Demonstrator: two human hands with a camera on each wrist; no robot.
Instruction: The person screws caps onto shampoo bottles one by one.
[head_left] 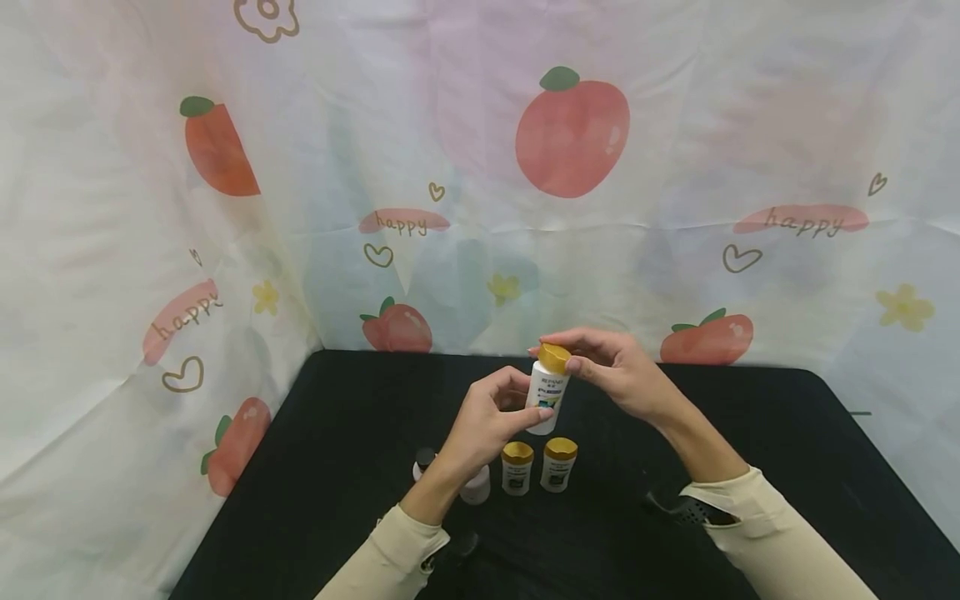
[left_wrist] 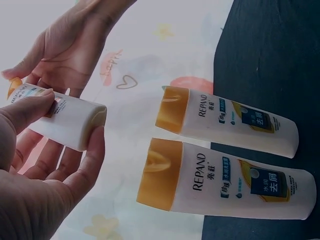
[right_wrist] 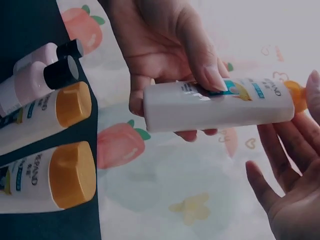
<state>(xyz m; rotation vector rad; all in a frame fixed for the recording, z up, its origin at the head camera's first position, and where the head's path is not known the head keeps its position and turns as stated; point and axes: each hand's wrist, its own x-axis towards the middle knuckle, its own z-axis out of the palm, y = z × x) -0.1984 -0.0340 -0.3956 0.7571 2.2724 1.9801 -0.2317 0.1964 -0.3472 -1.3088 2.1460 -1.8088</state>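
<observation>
Above the table, my left hand [head_left: 487, 417] grips a small white shampoo bottle [head_left: 547, 387] round its body, thumb across the label. The bottle is tilted slightly. On its gold cap [head_left: 555, 358], the thumb and fingers of my right hand [head_left: 626, 375] pinch from the side and behind. Seen from the right wrist, the bottle [right_wrist: 220, 110] has its cap end between the right fingers. Below it stand two matching white bottles with gold caps, a left one [head_left: 516, 477] and a right one [head_left: 558, 472], side by side and apart from both hands.
Partly behind my left forearm are two pale bottles with black caps; the right wrist view shows one black cap [right_wrist: 61, 74] near another [right_wrist: 71, 48]. All stand on a black table [head_left: 615, 533]. A fruit-printed cloth [head_left: 465, 150] hangs behind and at the sides.
</observation>
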